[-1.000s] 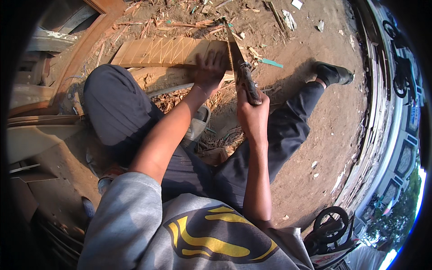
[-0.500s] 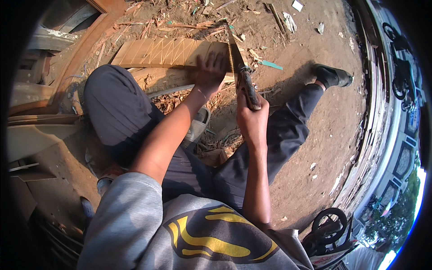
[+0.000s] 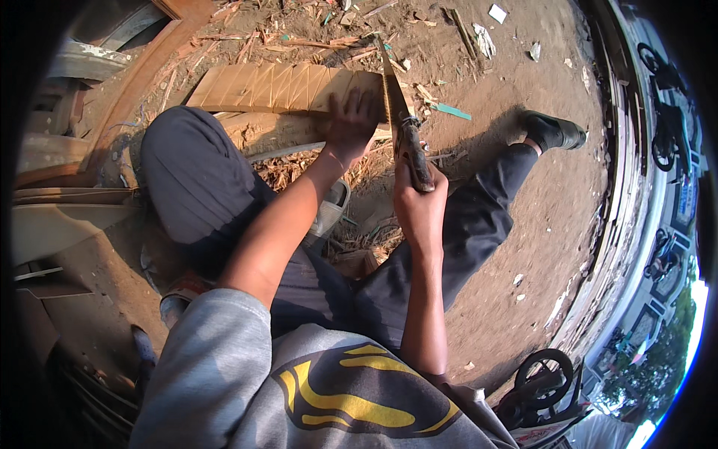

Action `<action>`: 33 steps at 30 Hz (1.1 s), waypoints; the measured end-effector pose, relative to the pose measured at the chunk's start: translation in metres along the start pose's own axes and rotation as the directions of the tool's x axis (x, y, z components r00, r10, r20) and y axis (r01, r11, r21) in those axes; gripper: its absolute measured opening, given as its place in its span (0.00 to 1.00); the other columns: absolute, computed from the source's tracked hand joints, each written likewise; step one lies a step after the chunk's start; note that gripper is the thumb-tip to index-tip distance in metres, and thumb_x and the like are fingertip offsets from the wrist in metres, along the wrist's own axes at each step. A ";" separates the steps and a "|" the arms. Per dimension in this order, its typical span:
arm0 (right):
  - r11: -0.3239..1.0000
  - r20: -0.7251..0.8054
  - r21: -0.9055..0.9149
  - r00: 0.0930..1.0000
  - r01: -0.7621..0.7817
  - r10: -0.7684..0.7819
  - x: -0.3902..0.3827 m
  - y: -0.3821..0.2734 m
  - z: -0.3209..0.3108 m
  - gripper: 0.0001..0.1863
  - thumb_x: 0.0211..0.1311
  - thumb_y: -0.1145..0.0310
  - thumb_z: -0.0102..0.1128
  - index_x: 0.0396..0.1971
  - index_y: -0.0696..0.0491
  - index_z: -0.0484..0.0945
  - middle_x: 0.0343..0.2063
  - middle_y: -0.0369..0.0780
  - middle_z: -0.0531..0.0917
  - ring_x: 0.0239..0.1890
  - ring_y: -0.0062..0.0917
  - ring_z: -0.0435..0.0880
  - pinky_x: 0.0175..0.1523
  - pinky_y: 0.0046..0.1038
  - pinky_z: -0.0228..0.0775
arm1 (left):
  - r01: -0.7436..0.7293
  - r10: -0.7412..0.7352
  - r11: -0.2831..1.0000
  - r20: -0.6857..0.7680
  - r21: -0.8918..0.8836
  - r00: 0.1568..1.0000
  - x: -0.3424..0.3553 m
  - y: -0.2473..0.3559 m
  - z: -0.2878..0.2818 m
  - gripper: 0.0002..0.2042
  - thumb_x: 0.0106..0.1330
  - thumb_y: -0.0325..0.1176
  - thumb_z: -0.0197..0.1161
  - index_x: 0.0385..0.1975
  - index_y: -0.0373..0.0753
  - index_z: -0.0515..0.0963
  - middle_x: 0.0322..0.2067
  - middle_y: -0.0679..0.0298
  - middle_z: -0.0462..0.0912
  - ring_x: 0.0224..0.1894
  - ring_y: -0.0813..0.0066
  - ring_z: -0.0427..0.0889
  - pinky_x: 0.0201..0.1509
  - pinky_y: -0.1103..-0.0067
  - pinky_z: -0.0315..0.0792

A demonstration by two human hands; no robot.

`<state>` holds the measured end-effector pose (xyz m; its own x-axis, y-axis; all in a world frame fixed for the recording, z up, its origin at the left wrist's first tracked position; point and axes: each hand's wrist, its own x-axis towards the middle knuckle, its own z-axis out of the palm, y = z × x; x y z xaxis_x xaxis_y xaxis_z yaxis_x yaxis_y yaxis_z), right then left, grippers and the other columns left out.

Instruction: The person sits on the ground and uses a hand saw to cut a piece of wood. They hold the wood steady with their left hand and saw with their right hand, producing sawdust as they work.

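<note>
Left hand (image 3: 353, 123): palm down, fingers spread on the near-right part of the marked wooden board (image 3: 258, 87), pressing from above, not wrapped round it. Right hand (image 3: 421, 203): closed round the dark handle of the saw (image 3: 396, 105), whose blade points away from the body, just right of the left hand, at the board's right end. Whether the teeth sit in a kerf: cannot tell.

Board extends leftward from the left hand, over or against a lower timber piece (image 3: 277, 131); contact between the two unclear.

Risks, judged:
1. Blade hopping sideways could nick the left hand's fingers. Cause: narrow gap, toothed edge facing them.
2. Board could pivot or creep. Cause: one palm as the only hold visible, no clamp seen, loose wood scraps (image 3: 299, 161) nearer the body.
3. Blade could bind or wander if the right wrist twists.
4. Sandalled foot (image 3: 327, 213), below and between the hands: exposed if the saw slips toward the body.
</note>
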<state>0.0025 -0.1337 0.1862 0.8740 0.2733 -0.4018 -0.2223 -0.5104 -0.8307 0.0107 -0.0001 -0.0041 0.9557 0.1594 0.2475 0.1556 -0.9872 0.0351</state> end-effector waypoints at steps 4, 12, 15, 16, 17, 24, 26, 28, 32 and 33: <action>0.996 0.007 0.081 0.999 -0.034 0.033 -0.067 0.006 -0.029 0.11 0.64 0.70 0.53 0.24 0.61 0.72 0.17 0.30 0.69 0.22 0.11 0.63 0.26 0.20 0.58 | -0.028 0.028 0.999 -0.020 -0.015 0.999 0.002 0.000 -0.005 0.30 0.55 0.35 0.59 0.60 0.36 0.65 0.57 0.53 0.69 0.61 0.51 0.66 0.57 0.39 0.55; 0.998 -0.016 0.010 0.998 0.060 -0.060 -0.003 0.025 0.000 0.11 0.63 0.70 0.54 0.24 0.61 0.70 0.17 0.30 0.69 0.22 0.12 0.63 0.26 0.22 0.57 | 0.008 -0.012 0.997 0.055 0.074 0.998 0.002 0.004 -0.004 0.42 0.43 0.48 0.72 0.60 0.39 0.65 0.62 0.59 0.64 0.66 0.58 0.58 0.63 0.46 0.52; 1.000 0.019 0.022 1.000 -0.005 0.005 0.005 0.008 -0.006 0.11 0.63 0.71 0.53 0.24 0.62 0.71 0.17 0.31 0.69 0.22 0.11 0.63 0.26 0.21 0.58 | 0.018 -0.021 0.998 0.053 0.057 0.998 0.004 0.002 -0.001 0.42 0.43 0.49 0.72 0.61 0.39 0.65 0.62 0.59 0.63 0.67 0.58 0.57 0.63 0.45 0.51; 0.997 0.015 0.069 1.000 -0.026 0.026 -0.003 0.006 -0.010 0.10 0.63 0.71 0.53 0.25 0.62 0.72 0.17 0.30 0.70 0.22 0.10 0.63 0.26 0.20 0.58 | 0.013 -0.018 0.997 0.061 0.073 0.998 0.003 0.001 0.000 0.42 0.44 0.49 0.72 0.60 0.39 0.65 0.62 0.59 0.63 0.67 0.57 0.57 0.63 0.45 0.51; 0.992 0.016 0.116 0.999 -0.041 0.039 -0.021 0.006 -0.017 0.10 0.63 0.72 0.53 0.25 0.62 0.72 0.17 0.30 0.70 0.22 0.10 0.64 0.26 0.20 0.58 | 0.013 -0.020 0.995 0.066 0.094 0.998 0.004 0.000 -0.003 0.41 0.44 0.48 0.72 0.60 0.39 0.65 0.62 0.58 0.63 0.67 0.57 0.57 0.63 0.45 0.51; 0.994 -0.020 0.109 1.000 -0.020 0.022 -0.059 0.006 -0.028 0.08 0.63 0.74 0.53 0.27 0.62 0.73 0.18 0.29 0.69 0.23 0.10 0.64 0.26 0.18 0.57 | -0.016 0.016 1.000 0.036 0.006 0.999 0.003 -0.003 -0.016 0.28 0.54 0.36 0.60 0.57 0.36 0.68 0.57 0.56 0.69 0.62 0.53 0.65 0.59 0.40 0.54; 0.992 -0.036 0.125 0.999 -0.008 0.012 -0.018 0.029 -0.014 0.11 0.62 0.71 0.54 0.24 0.61 0.71 0.16 0.30 0.67 0.22 0.11 0.61 0.25 0.21 0.56 | -0.011 0.010 1.000 0.067 0.024 0.998 0.003 0.002 -0.010 0.31 0.51 0.41 0.64 0.57 0.37 0.68 0.59 0.56 0.67 0.64 0.54 0.61 0.60 0.41 0.53; 0.992 -0.032 0.128 0.999 -0.013 0.017 0.014 0.020 -0.009 0.12 0.61 0.70 0.54 0.20 0.60 0.70 0.13 0.30 0.65 0.19 0.12 0.60 0.24 0.23 0.56 | 0.006 -0.015 0.997 0.123 0.072 0.992 0.005 0.007 -0.004 0.40 0.45 0.50 0.71 0.59 0.40 0.67 0.61 0.57 0.63 0.68 0.57 0.54 0.63 0.44 0.50; 0.978 0.013 0.194 0.997 -0.081 0.080 -0.019 0.018 -0.023 0.11 0.62 0.70 0.54 0.23 0.60 0.71 0.16 0.29 0.68 0.22 0.10 0.62 0.25 0.21 0.56 | 0.011 -0.017 0.993 0.047 0.121 0.999 -0.001 -0.002 0.003 0.42 0.43 0.50 0.72 0.60 0.39 0.65 0.61 0.58 0.64 0.67 0.56 0.55 0.63 0.44 0.50; 0.992 -0.018 0.111 0.998 -0.059 0.062 -0.041 0.008 -0.037 0.10 0.63 0.71 0.53 0.25 0.60 0.72 0.18 0.29 0.69 0.22 0.10 0.63 0.26 0.19 0.56 | -0.010 0.007 0.998 0.065 0.056 0.998 0.008 0.010 -0.007 0.42 0.43 0.50 0.72 0.60 0.39 0.65 0.61 0.58 0.64 0.67 0.56 0.56 0.63 0.44 0.50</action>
<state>-0.0195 -0.1789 0.2108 0.8662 0.2266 -0.4453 -0.3205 -0.4318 -0.8431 0.0180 -0.0088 0.0054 0.9709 0.1529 0.1841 0.1596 -0.9869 -0.0221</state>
